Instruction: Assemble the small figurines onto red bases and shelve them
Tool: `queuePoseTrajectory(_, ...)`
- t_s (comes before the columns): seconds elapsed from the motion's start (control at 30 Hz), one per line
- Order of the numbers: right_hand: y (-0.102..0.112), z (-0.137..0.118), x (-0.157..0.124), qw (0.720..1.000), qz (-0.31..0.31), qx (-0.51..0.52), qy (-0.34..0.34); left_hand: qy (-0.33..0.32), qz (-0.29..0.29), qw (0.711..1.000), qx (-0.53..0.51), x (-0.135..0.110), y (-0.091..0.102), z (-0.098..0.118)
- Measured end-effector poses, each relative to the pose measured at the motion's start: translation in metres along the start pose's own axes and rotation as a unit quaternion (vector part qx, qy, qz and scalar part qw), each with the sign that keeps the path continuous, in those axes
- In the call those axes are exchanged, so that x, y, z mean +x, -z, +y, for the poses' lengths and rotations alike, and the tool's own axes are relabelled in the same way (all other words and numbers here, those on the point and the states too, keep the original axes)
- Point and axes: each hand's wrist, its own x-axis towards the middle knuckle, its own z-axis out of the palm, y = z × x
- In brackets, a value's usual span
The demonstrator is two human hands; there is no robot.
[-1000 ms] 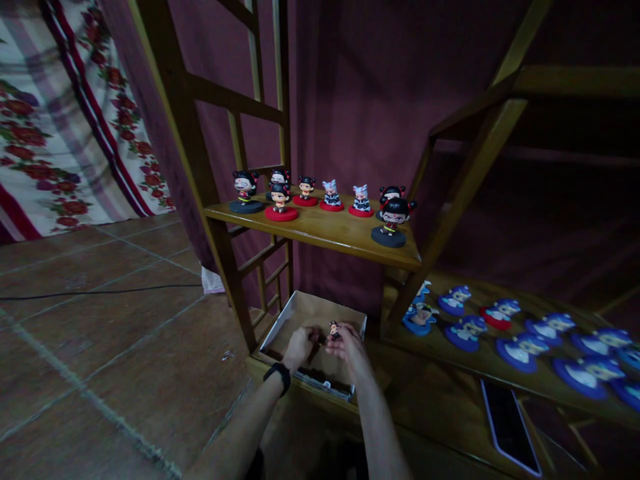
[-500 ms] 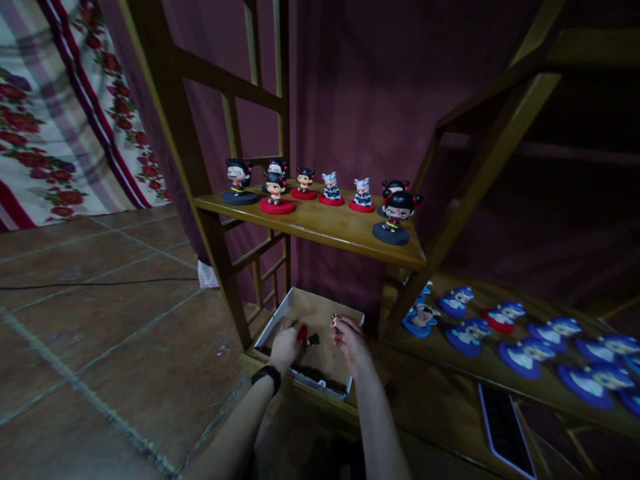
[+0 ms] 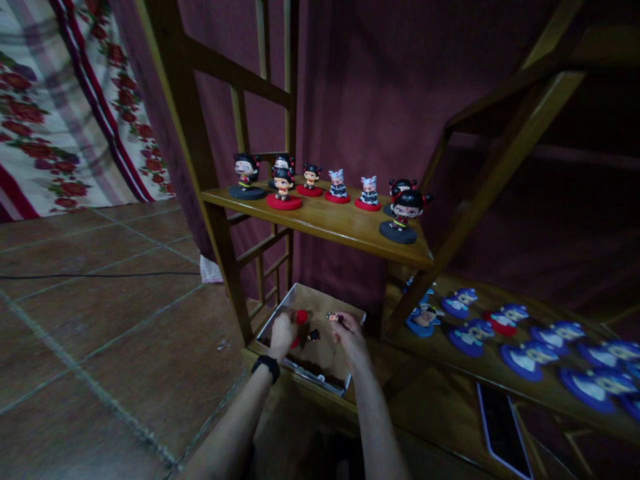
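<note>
Both my hands are over an open cardboard box (image 3: 280,312) on the lowest shelf. My left hand (image 3: 281,335), with a black watch on the wrist, is closed round a red round base (image 3: 301,317). My right hand (image 3: 349,335) pinches a small doll figure (image 3: 333,318) at its fingertips. A small dark piece (image 3: 313,335) lies in the box between the two hands. On the wooden shelf (image 3: 330,228) above stand several big-headed dolls on red and black bases, such as one at the right end (image 3: 403,213).
To the right, a lower wooden board (image 3: 480,363) carries several blue figures lying flat and a phone (image 3: 503,430) near the front edge. Wooden frame posts (image 3: 200,160) rise on the left. Tiled floor, a black cable and a flowered curtain lie left.
My hands, together a second ago, have come apart. The left now holds up a red base, and the right keeps the small figure.
</note>
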Motion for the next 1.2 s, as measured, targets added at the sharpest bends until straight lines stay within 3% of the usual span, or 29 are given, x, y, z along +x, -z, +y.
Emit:
queuePoseTrajectory(0.13,-0.004,0.001,-0.002,0.999,-0.003,-0.028,0.025,0.071,-0.029,0.981,-0.176,-0.018,0.005,0.016)
queuePoseTrajectory(0.23,-0.014,0.001,-0.008,0.998,-0.034,-0.025,0.047,0.123,-0.082,0.918,-0.368,-0.043,0.012,0.018)
queuePoseTrajectory(0.33,-0.024,0.001,-0.017,0.996,-0.061,-0.012,0.061,0.129,-0.090,0.879,-0.450,-0.062,0.024,0.017)
queuePoseTrajectory(0.57,-0.032,-0.001,-0.029,0.994,-0.049,0.091,0.020,0.047,-0.121,0.887,-0.443,-0.077,0.037,0.022)
queuePoseTrajectory(0.73,-0.038,0.004,-0.029,0.993,-0.072,0.094,0.024,0.100,-0.140,0.896,-0.410,-0.077,0.032,0.023)
queuePoseTrajectory(0.9,-0.041,0.008,-0.028,0.992,-0.105,0.005,0.075,0.174,-0.143,0.858,-0.462,-0.075,0.029,0.026)
queuePoseTrajectory(1.07,-0.041,0.004,-0.029,0.988,-0.126,-0.004,0.092,0.163,-0.147,0.829,-0.514,-0.073,0.032,0.034)
queuePoseTrajectory(1.2,-0.037,0.002,-0.025,0.991,-0.085,-0.010,0.102,0.159,-0.156,0.812,-0.539,-0.069,0.034,0.034)
